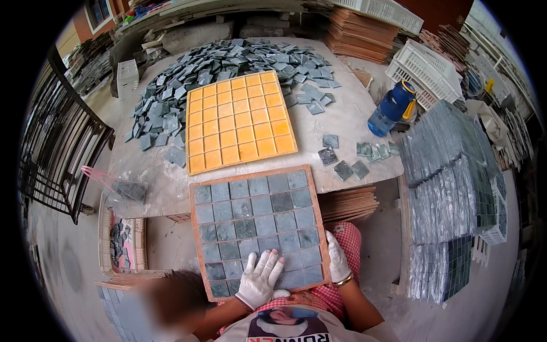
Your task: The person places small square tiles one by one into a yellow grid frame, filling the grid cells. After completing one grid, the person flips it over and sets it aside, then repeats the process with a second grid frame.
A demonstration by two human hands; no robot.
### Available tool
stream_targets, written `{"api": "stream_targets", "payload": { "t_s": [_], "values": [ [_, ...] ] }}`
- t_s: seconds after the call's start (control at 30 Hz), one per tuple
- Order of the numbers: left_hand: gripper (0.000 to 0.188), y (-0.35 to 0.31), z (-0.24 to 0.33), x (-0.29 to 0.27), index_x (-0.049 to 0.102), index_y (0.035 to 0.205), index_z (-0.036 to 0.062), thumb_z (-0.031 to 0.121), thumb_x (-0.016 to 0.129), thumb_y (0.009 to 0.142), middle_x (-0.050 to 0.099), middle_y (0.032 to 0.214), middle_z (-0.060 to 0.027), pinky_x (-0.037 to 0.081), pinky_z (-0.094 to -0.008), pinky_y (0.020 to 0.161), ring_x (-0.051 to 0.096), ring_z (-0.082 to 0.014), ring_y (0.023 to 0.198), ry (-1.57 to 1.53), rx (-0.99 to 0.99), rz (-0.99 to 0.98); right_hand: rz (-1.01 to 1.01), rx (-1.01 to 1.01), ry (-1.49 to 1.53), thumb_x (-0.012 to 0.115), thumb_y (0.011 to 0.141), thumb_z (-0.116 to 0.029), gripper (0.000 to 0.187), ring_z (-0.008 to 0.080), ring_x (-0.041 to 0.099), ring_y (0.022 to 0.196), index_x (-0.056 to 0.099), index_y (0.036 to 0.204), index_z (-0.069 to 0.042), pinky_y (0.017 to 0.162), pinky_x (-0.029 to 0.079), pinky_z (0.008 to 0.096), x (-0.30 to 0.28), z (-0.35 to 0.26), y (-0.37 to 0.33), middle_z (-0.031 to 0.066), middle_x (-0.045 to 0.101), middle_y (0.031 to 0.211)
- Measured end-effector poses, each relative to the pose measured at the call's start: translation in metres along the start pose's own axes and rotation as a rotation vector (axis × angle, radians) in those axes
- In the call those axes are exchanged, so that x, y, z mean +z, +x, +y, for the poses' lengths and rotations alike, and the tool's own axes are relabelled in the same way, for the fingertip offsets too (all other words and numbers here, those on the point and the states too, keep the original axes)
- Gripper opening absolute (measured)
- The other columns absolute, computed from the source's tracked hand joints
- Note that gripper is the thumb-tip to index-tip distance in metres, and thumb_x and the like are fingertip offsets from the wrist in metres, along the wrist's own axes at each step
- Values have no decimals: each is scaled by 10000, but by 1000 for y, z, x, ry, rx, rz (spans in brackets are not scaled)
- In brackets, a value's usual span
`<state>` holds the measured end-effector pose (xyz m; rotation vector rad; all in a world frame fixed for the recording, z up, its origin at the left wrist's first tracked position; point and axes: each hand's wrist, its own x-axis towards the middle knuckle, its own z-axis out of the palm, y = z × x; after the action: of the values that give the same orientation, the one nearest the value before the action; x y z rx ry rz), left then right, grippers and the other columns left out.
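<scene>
A square tray (194, 251) with a reddish-brown rim lies tilted across my lap and against the table's near edge. Rows of grey-green stone tiles (245, 229) fill its grid. My left hand (261, 279), in a white glove with bare fingertips, lies flat on the lower tiles, fingers spread. At the tray's right edge is my right hand (337, 259), also gloved, its fingers stretched along the rim. Just beyond, a yellow-orange grid tray (242, 122) with bare cells leans on a large heap of loose tiles (228, 60).
Loose tiles (343, 170) and a blue bottle (392, 108) stand on the table (353, 105) at right. Wrapped tile stacks (441, 199) rise beside it. A clear container (130, 191) sits at the left edge. A blurred dark round shape (176, 299) is at lower left.
</scene>
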<state>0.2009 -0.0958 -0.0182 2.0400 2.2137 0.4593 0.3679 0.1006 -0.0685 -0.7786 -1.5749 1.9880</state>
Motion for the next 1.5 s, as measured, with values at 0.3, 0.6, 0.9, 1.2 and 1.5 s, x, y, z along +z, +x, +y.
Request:
{"api": "stream_targets", "payload": {
  "t_s": [0.3,0.6,0.9,1.2,1.5],
  "values": [
    [981,74,45,32,386,1378,-47,655,550,714,365,1443,-236,224,-542,1093,332,-367,1354,-48,152,-27,67,200,418,262,999,-521,650,217,452,1222,336,1403,-17,1050,338,327,5,-20,-2,116,464,1340],
    [898,98,70,48,412,1338,-71,593,554,750,460,1365,-227,223,-515,1115,381,-325,1334,-409,237,71,95,67,386,162,985,-575,747,240,433,1231,434,1339,24,1075,302,355,-4,-14,-5,126,478,1338],
    [736,-44,-18,-30,447,1369,44,533,546,829,450,1406,-155,250,-526,1081,415,-310,1305,89,-392,120,-121,59,720,241,957,-624,726,283,461,1238,457,1359,-60,1054,340,421,-13,0,-5,187,487,1353],
    [820,-92,-49,-24,380,1401,27,595,527,829,385,1441,-189,207,-556,1091,341,-377,1338,135,-592,141,52,329,153,305,986,-543,626,192,540,1005,478,1274,-15,869,435,331,-26,13,-22,76,565,1128],
    [766,-38,-109,-18,340,1378,-27,476,598,861,455,1359,-236,398,-450,997,496,-408,1179,-341,-943,421,97,126,-425,385,1008,-394,416,120,518,832,545,1102,-22,731,450,292,-37,21,-36,17,534,923]
  ]
}}
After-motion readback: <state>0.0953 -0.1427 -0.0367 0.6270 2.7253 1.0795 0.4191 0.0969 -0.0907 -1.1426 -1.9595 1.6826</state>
